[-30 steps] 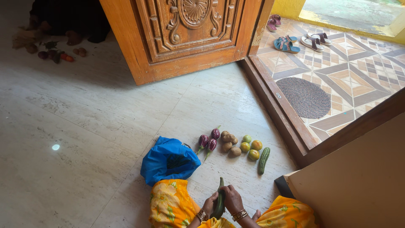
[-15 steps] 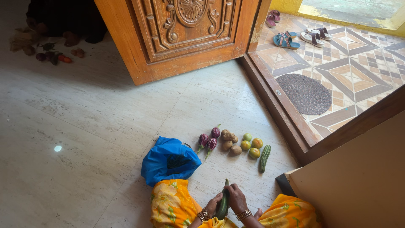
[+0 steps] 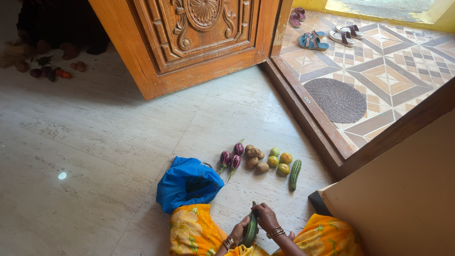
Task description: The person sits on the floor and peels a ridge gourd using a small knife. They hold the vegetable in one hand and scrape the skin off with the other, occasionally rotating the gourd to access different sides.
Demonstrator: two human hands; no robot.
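Both of my hands grip a dark green cucumber (image 3: 251, 228) low in the view, between my knees in yellow flowered cloth. My left hand (image 3: 239, 229) cups its lower left side and my right hand (image 3: 266, 217) wraps its upper right side. In front of me on the pale stone floor lie three purple eggplants (image 3: 233, 157), several brown potatoes (image 3: 255, 158), several green and orange tomatoes (image 3: 279, 162) and another green cucumber (image 3: 295, 173). A blue plastic bag (image 3: 187, 184) sits to the left of my hands.
A carved wooden door (image 3: 189, 38) stands open at the top. A wooden threshold (image 3: 303, 123) leads to a patterned tiled porch with a round brown mat (image 3: 337, 100) and sandals (image 3: 327, 35). More vegetables (image 3: 47, 71) lie far left. A beige board (image 3: 403, 189) rises at right.
The view has shifted slightly, so the door and floor items sit further left and up. My hands keep hold of the cucumber, which has tilted a little and sunk lower.
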